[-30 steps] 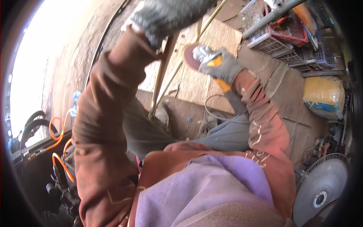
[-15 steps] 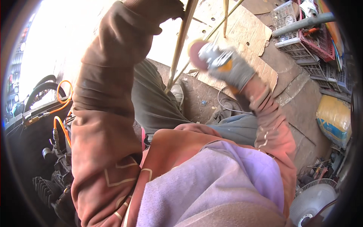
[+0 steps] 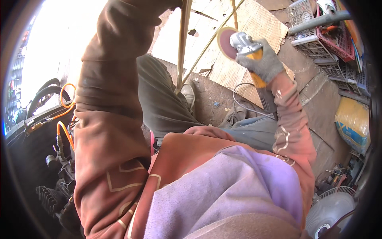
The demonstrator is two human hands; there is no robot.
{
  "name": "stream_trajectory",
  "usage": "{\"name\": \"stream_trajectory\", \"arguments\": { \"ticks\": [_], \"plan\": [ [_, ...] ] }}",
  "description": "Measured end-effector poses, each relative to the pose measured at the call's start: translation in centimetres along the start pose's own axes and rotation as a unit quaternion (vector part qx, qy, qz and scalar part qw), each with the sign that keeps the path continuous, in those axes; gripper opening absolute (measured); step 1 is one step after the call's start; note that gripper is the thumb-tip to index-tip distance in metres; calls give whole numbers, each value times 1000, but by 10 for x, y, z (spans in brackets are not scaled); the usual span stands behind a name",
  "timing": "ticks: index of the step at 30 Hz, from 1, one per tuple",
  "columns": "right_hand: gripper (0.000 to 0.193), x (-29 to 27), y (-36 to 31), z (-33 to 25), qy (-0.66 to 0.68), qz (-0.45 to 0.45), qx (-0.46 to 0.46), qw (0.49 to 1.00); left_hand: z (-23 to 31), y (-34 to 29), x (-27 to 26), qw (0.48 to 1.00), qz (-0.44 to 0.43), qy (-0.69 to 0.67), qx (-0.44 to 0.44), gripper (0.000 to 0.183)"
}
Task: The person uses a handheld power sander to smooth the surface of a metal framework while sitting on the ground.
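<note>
My right hand (image 3: 267, 63), in a grey glove, is wrapped round the yellow body of an angle grinder (image 3: 258, 78). Its reddish-brown disc (image 3: 227, 43) faces left, apart from the thin slanting bar beside it. A frame of brass-coloured metal bars (image 3: 184, 44) stands on end, two bars meeting at a low corner near my shoe. My left arm reaches up to the top edge, where only a dark sliver of my left hand (image 3: 175, 5) shows beside the thick upright bar. Its fingers are hidden.
Flattened cardboard (image 3: 223, 75) covers the floor ahead. The grinder's cord (image 3: 234, 92) loops near my feet. Plastic crates (image 3: 334, 47), a grey pipe (image 3: 320, 23), a yellow sack (image 3: 352, 123) and a fan (image 3: 330, 211) stand right. Machinery with an orange hose (image 3: 68, 135) sits left.
My right hand has drawn the grinder to the right and slightly up, away from the bars. The upright bar and my left forearm have shifted a little left.
</note>
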State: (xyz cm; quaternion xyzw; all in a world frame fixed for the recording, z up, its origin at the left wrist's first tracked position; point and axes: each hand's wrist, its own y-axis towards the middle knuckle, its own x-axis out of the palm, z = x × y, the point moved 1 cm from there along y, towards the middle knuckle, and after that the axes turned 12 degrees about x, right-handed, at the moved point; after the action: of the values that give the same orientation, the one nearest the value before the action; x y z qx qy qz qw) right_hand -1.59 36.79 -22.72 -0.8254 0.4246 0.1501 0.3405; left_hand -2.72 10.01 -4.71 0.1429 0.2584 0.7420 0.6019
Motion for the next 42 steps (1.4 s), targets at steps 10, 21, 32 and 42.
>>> {"name": "stream_trajectory", "arguments": {
  "ticks": [10,21,32,42],
  "plan": [
    [76,60,-57,-22,-182,-151,-67,969,12,-8,1,999,29,-9,-22,23],
    [85,34,-33,-33,-119,-85,-53,988,36,-19,10,992,13,110,-62,39],
    [66,-126,-150,-21,57,258,-88,960,8,47,61,987,-9,162,-6,51],
    [81,-106,-274,-52,-49,224,-84,970,37,60,160,988,-145,-41,-17,45]
  ]
}}
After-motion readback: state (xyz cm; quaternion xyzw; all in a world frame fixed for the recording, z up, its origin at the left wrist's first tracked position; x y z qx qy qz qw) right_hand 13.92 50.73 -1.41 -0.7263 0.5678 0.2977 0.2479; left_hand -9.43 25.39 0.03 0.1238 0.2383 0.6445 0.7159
